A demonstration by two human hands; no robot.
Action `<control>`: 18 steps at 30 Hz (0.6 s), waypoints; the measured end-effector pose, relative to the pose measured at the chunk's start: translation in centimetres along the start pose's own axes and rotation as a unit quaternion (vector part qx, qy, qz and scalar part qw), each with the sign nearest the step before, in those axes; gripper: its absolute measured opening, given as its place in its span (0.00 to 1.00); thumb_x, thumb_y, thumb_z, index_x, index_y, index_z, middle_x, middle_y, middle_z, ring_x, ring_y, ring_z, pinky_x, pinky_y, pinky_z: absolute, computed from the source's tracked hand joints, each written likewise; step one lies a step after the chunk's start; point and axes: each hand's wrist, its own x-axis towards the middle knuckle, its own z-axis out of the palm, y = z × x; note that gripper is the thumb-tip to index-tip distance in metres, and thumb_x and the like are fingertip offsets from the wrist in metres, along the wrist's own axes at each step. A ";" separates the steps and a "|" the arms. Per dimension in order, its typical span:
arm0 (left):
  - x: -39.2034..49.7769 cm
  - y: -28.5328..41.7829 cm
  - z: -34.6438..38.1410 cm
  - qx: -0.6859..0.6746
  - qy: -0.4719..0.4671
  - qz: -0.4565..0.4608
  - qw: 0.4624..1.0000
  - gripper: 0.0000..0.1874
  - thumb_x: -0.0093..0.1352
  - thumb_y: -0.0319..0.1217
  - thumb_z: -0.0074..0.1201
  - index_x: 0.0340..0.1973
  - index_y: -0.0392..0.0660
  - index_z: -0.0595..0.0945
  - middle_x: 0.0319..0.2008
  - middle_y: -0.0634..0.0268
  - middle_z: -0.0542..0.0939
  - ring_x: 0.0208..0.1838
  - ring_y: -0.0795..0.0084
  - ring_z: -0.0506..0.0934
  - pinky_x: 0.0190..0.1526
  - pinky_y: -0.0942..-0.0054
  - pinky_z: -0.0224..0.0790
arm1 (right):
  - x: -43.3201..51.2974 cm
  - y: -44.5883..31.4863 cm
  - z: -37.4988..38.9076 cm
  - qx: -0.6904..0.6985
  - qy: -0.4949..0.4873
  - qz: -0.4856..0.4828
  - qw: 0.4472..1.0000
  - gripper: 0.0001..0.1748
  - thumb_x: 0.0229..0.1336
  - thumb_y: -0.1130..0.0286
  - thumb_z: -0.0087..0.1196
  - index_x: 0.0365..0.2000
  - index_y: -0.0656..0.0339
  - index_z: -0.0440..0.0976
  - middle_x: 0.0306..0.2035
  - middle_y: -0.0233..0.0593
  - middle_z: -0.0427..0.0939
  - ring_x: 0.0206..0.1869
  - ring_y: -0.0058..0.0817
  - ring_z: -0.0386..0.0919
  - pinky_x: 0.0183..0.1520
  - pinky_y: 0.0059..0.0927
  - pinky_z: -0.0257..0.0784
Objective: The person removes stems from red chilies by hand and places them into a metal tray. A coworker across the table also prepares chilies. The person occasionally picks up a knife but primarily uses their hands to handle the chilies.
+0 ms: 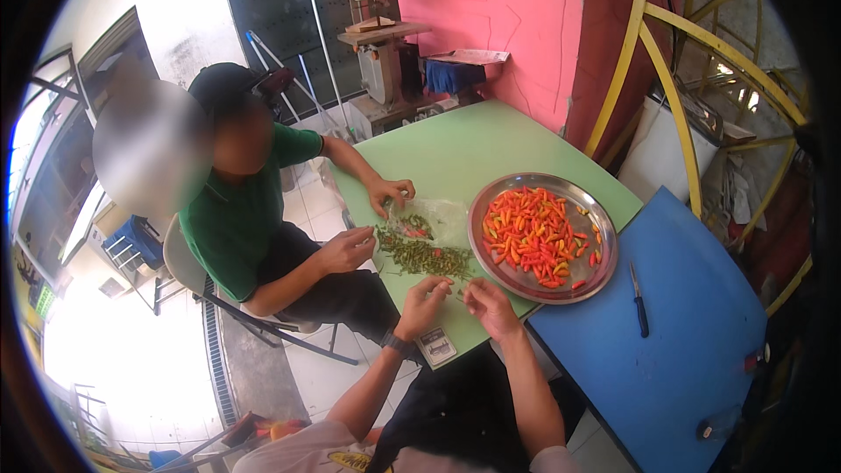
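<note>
My left hand (pixel 424 305) is above the near corner of the green table (pixel 453 138), fingertips drawn together. Across a small gap, my right hand (pixel 491 310) has its fingers curled towards it. Whether either pinches something small is too fine to tell. Just beyond them lies a pile of green chili stems (pixel 427 259). Behind the pile, a clear plastic bag (pixel 450 217) has stems and a few red bits in or under it. To the right, a round metal tray (pixel 483 269) holds many red and orange chili peppers (pixel 529 233).
A co-worker in a green shirt (pixel 230 243) sits at the left, both hands near the bag and stems. A printed card (pixel 436 345) lies by my left wrist. On the blue table (pixel 683 368) are a dark-handled knife (pixel 640 309) and a clear container (pixel 717 426).
</note>
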 end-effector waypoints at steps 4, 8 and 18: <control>0.4 -0.6 0.2 -0.013 0.082 0.004 0.997 0.15 0.76 0.35 0.58 0.50 0.35 0.85 0.38 0.62 0.85 0.41 0.76 0.80 0.47 0.72 0.73 | 0.5 -0.6 1.1 -0.529 0.122 -0.246 0.803 0.09 0.72 0.70 0.56 0.47 0.64 0.77 0.43 0.36 0.82 0.49 0.25 0.80 0.50 0.27 0.74; 0.2 -0.2 0.3 0.033 0.079 0.035 0.996 0.15 0.76 0.34 0.60 0.49 0.36 0.85 0.38 0.62 0.86 0.39 0.76 0.80 0.46 0.73 0.74 | -0.6 -1.8 2.9 -0.552 0.135 -0.274 0.775 0.10 0.70 0.69 0.59 0.44 0.66 0.78 0.39 0.41 0.83 0.45 0.28 0.83 0.46 0.29 0.77; 0.1 1.2 0.8 0.058 0.075 0.027 0.995 0.14 0.75 0.33 0.61 0.48 0.35 0.85 0.34 0.64 0.85 0.36 0.79 0.78 0.41 0.75 0.73 | -4.9 -7.6 9.5 -0.470 0.106 -0.379 0.790 0.18 0.67 0.70 0.63 0.24 0.64 0.67 0.20 0.35 0.67 0.22 0.24 0.66 0.27 0.32 0.62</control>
